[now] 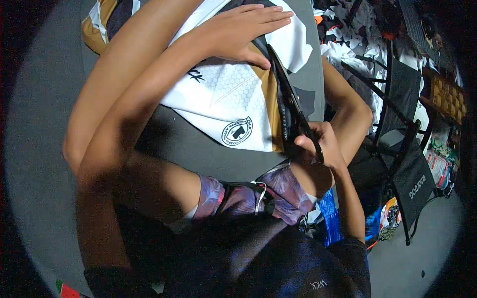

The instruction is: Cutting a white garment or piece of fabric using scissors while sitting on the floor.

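Note:
A white, tan and black printed piece of fabric (233, 94) lies on the grey surface between my bent legs. My left hand (243, 32) rests flat on its upper part, fingers stretched to the right and thumb apart. In my right hand (323, 139) is a pair of long black scissors (290, 92), gripped by the handles. Their blades point up and away along the fabric's dark right-hand strip, with the tips close to my left thumb. How far the blades are apart cannot be made out.
More tan, white and dark fabric (102, 25) lies at the far left. On the right stand black folding chairs (400, 94) and a woven basket (447, 94). Behind the chairs is a heap of white and dark cloth (343, 52). A blue shiny item (328, 218) lies near my right elbow.

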Tool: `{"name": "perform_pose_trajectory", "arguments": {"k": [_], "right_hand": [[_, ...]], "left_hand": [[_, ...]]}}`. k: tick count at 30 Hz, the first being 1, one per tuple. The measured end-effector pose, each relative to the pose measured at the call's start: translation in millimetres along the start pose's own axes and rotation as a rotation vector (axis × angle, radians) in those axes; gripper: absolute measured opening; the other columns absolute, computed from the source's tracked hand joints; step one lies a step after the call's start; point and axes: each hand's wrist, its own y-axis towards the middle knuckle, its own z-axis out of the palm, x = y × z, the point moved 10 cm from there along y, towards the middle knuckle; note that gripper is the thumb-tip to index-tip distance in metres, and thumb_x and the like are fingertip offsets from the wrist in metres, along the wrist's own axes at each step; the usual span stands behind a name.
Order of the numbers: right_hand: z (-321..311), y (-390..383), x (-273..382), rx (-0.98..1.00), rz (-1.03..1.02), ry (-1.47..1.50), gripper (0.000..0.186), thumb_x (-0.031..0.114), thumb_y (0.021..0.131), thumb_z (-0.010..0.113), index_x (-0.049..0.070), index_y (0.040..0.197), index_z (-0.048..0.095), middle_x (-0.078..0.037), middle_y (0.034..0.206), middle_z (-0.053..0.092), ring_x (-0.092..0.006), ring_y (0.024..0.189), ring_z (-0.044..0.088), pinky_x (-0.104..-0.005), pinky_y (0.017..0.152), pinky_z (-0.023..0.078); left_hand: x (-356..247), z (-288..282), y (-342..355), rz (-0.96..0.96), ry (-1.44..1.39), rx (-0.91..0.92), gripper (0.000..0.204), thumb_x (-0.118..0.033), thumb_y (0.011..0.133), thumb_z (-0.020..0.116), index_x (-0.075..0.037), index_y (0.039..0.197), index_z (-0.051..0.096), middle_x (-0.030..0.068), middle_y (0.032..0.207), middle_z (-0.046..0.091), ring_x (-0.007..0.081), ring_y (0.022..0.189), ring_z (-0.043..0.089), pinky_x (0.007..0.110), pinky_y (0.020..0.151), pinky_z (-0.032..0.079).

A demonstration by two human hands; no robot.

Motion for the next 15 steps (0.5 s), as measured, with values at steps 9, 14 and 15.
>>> {"name": "perform_pose_trajectory", "arguments": {"k": [9, 14, 15], "right_hand": [[8.6, -6.5, -12.9, 0.055, 0.039, 0.057, 0.053, 0.050, 0.075, 0.073, 0.002, 0.064, 0.053, 0.002, 0.054, 0.049, -0.0065, 0.047, 0.048, -0.0224, 0.042, 0.035], [9.4, -3.9, -3.6, 0.050, 0.108, 0.097, 0.054, 0.051, 0.075, 0.072, 0.002, 0.065, 0.054, 0.002, 0.054, 0.049, -0.0063, 0.047, 0.048, -0.0222, 0.041, 0.035], [9.8, -2.8, -2.0, 0.050, 0.110, 0.099, 0.054, 0.051, 0.075, 0.072, 0.002, 0.065, 0.054, 0.002, 0.054, 0.049, -0.0063, 0.047, 0.048, -0.0222, 0.041, 0.035]], "left_hand": [[-2.8, -0.9, -1.4, 0.007, 0.005, -0.027, 0.091, -0.047, 0.072, 0.068, -0.009, 0.144, 0.028, 0.0062, 0.150, 0.027, 0.0233, 0.137, 0.027, 0.041, 0.112, 0.022], [2.3, -0.8, -1.0, -0.008, 0.072, -0.034, 0.089, -0.054, 0.074, 0.065, -0.008, 0.143, 0.031, 0.0052, 0.149, 0.029, 0.0189, 0.136, 0.029, 0.037, 0.113, 0.022], [1.9, -0.2, -1.5, -0.007, 0.070, -0.033, 0.089, -0.054, 0.074, 0.065, -0.008, 0.143, 0.031, 0.0052, 0.149, 0.029, 0.0189, 0.136, 0.029, 0.037, 0.113, 0.022]]}}
